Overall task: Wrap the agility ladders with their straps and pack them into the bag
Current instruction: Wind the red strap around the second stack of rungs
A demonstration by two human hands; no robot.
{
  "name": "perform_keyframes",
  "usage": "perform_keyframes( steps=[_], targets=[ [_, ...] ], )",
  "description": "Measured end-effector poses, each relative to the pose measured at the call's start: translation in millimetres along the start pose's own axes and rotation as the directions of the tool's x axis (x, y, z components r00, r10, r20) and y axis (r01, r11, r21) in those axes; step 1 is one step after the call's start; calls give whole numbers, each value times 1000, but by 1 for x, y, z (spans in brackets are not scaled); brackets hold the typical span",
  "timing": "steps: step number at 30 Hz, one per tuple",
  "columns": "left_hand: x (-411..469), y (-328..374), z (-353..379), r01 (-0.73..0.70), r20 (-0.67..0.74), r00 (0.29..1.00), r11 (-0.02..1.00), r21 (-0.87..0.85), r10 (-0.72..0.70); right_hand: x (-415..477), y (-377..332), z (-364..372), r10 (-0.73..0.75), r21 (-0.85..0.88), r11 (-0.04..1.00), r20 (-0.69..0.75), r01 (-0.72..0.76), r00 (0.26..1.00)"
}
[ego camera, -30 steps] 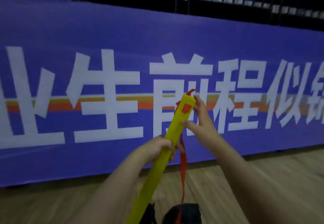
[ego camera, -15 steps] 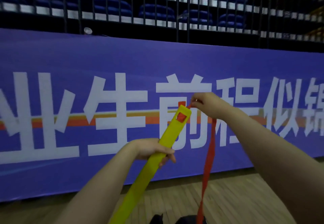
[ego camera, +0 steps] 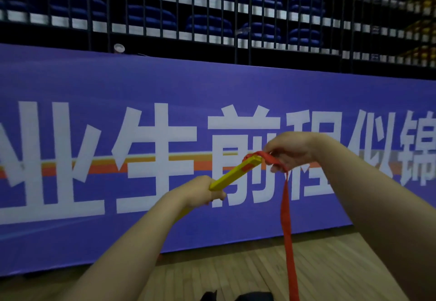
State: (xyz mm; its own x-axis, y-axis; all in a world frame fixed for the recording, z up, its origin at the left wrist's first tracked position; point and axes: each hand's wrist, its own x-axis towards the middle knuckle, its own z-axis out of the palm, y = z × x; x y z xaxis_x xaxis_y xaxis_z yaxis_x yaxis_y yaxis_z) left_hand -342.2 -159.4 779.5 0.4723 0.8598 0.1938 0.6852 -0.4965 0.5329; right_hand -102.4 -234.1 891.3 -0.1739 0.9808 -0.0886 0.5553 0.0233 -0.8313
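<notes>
A stack of yellow ladder rungs points up and to the right in front of me. My left hand grips the stack around its middle. A red strap loops over the stack's far tip and hangs straight down past the bottom edge. My right hand pinches the strap right at that tip, fingers curled round it. A dark bag shows only as a sliver at the bottom edge, below the strap.
A purple banner with large white characters runs across the whole view, close ahead. Behind it stands a dark railing with folded blue seats. Wooden floor lies below.
The yellow stack has tilted further over to the right. My right hand has carried the red strap over the tip and lower on its right side. The view has risen.
</notes>
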Motion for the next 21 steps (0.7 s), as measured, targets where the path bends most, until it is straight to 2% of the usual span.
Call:
perform_keyframes(
  steps=[4,7,10,12,14,15,17,18,19,20,21],
  targets=[
    [7,3,6,-17,-71,997,999,-45,14,7,13,-1,21,100,994,133,-35,991],
    [11,2,11,-27,-93,995,999,-27,24,16,24,-7,-18,96,995,64,12,998],
    [17,-2,16,-15,-85,996,1000,9,16,21,30,-14,-54,-1,999,-22,54,998],
    [21,-4,17,-5,-89,996,999,34,8,24,33,-17,-112,-186,978,-68,98,991],
    [23,-4,20,6,-99,995,998,55,-1,30,35,-17,-267,-431,889,-209,156,941],
    [24,-5,21,21,-101,995,998,61,-15,32,36,-16,-369,-583,800,-288,144,884],
    [27,-7,24,71,-117,991,995,66,-63,33,35,-13,-569,-866,498,-359,-37,740],
    [28,-10,25,103,-132,987,993,61,-95,35,35,-12,-617,-916,385,-345,-112,707],
    [29,-12,26,129,-148,982,990,48,-121,34,36,-10,-635,-930,348,-327,-119,700],
    [30,-13,26,149,-161,977,988,34,-142,33,36,-8,-610,-911,407,-325,-65,723],
    [30,-14,26,163,-169,973,986,22,-157,30,36,-3,-564,-833,551,-338,39,753]
  ],
)
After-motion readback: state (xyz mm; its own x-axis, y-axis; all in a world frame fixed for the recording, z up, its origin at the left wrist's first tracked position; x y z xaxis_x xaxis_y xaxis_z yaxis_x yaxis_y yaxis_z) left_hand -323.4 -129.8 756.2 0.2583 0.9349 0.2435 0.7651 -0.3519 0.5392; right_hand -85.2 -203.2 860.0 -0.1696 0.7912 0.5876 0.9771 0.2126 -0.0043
